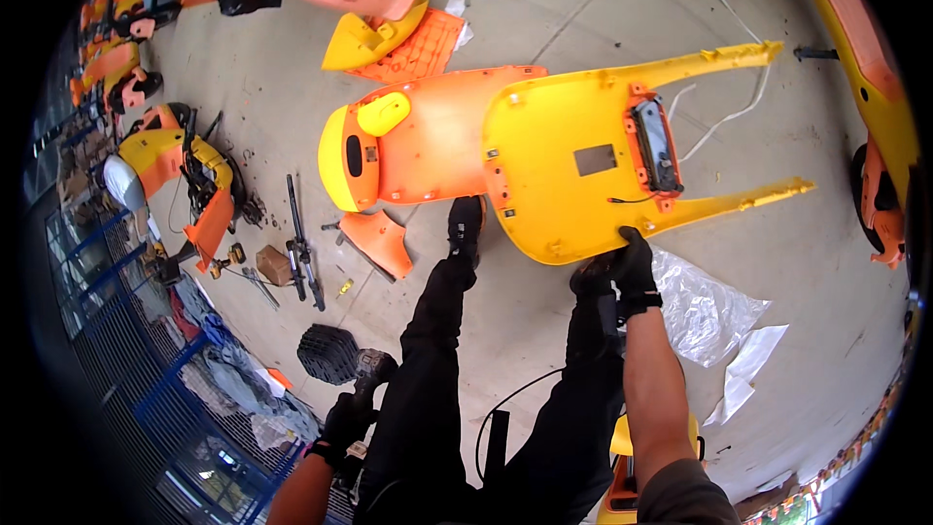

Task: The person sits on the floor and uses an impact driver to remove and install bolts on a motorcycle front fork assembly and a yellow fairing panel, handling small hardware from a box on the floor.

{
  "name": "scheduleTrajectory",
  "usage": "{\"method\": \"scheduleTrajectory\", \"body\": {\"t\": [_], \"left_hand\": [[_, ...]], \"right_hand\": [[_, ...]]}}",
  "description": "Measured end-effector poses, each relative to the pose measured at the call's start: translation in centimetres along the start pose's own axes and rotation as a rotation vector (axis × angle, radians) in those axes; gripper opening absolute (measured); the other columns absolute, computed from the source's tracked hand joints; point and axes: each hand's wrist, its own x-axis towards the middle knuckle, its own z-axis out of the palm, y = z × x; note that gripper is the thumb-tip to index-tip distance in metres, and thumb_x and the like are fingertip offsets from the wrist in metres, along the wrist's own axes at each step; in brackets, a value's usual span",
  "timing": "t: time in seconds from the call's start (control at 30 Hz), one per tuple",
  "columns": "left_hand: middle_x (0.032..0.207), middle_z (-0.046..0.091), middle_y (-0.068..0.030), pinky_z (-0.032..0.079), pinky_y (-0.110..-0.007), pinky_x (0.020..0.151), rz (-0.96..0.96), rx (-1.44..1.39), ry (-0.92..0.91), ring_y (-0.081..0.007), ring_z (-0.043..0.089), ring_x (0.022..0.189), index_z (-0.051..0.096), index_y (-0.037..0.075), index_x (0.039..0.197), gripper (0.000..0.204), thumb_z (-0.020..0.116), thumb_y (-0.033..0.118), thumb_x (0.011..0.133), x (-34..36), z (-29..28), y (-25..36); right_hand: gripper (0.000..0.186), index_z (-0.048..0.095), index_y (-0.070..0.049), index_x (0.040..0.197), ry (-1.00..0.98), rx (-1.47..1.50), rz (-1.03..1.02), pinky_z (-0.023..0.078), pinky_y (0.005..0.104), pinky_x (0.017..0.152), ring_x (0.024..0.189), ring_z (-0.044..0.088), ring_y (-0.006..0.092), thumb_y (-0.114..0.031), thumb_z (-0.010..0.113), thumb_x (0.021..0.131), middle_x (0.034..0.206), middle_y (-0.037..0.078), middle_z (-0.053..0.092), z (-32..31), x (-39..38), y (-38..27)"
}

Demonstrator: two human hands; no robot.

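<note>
My left hand (pixel 347 423), in a black glove, is wrapped round the grip of a cordless drill (pixel 375 367) beside my left leg. A large yellow plastic panel (pixel 544 156) with two long arms pointing right lies in front of my feet. My gloved right hand (pixel 637 267) is closed on the panel's near edge, with its thumb on top; the other fingers are partly hidden. An orange-framed dark lamp-like unit (pixel 656 146) with a short cable sits between the panel's arms. The panel overlaps an orange body shell (pixel 437 136) with a yellow end.
Clear plastic wrap (pixel 700 306) and a white sheet (pixel 746 374) lie right of my feet. An orange cover piece (pixel 377 243), black rods (pixel 303 258) and a black ribbed part (pixel 328 354) are on the left. Partly dismantled yellow-orange vehicles (pixel 165 170) stand farther left; another body (pixel 875 68) edges the right.
</note>
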Motion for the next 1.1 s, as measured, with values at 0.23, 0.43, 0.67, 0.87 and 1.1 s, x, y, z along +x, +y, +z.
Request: {"method": "scheduleTrajectory", "body": {"t": [0.23, 0.43, 0.67, 0.87, 1.1], "left_hand": [[0.065, 0.059, -0.0174, 0.051, -0.043, 0.054, 0.008, -0.34, -0.006, -0.0323, 0.062, 0.064, 0.055, 0.005, 0.095, 0.031, 0.068, 0.026, 0.076, 2.9, 6.2, -11.3], [0.066, 0.061, -0.0116, 0.052, -0.039, 0.058, -0.299, -0.732, -0.104, -0.0268, 0.064, 0.066, 0.054, 0.003, 0.094, 0.032, 0.069, 0.026, 0.077, 3.3, 1.9, -12.5], [0.08, 0.059, -0.0059, 0.048, -0.032, 0.055, -0.119, -1.214, 0.319, -0.0143, 0.057, 0.063, 0.053, 0.0, 0.107, 0.04, 0.074, 0.018, 0.078, 5.3, -3.2, -11.7], [0.086, 0.061, -0.0047, 0.05, -0.027, 0.057, 0.139, -1.461, 0.226, -0.0101, 0.059, 0.068, 0.053, 0.002, 0.11, 0.037, 0.072, 0.007, 0.079, 7.4, -9.6, -7.1], [0.119, 0.059, -0.0136, 0.049, -0.038, 0.089, 0.991, -1.26, 0.196, -0.0273, 0.06, 0.107, 0.051, 0.005, 0.13, 0.07, 0.082, 0.016, 0.068, 7.6, -16.5, 1.0]], "right_hand": [[0.039, 0.051, -0.001, 0.113, -0.218, -0.954, -0.681, 0.053, 0.0306, 0.067, 0.071, 0.065, 0.0198, -0.001, 0.069, 0.079, 0.083, 0.011, 0.064, 17.8, -0.3, 7.9], [0.015, 0.056, -0.004, 0.094, -0.084, -0.448, -0.136, 0.042, 0.0295, 0.05, 0.051, 0.054, 0.0182, -0.015, 0.06, 0.085, 0.062, 0.007, 0.055, 24.5, -5.7, 7.3], [0.022, 0.059, -0.004, 0.089, 0.262, -0.435, 0.253, 0.041, 0.0283, 0.043, 0.045, 0.051, 0.0157, -0.026, 0.06, 0.088, 0.059, 0.006, 0.053, 19.5, -15.2, -5.5], [0.027, 0.059, -0.002, 0.09, 0.293, -0.951, 0.44, 0.045, 0.0284, 0.041, 0.047, 0.057, 0.0197, -0.029, 0.053, 0.089, 0.067, 0.013, 0.063, 17.3, -17.6, -15.3], [0.019, 0.065, -0.002, 0.086, 0.216, -1.438, 0.577, 0.048, 0.0305, 0.045, 0.047, 0.058, 0.0186, -0.02, 0.058, 0.086, 0.065, 0.008, 0.063, 13.6, -12.1, -19.2]]}}
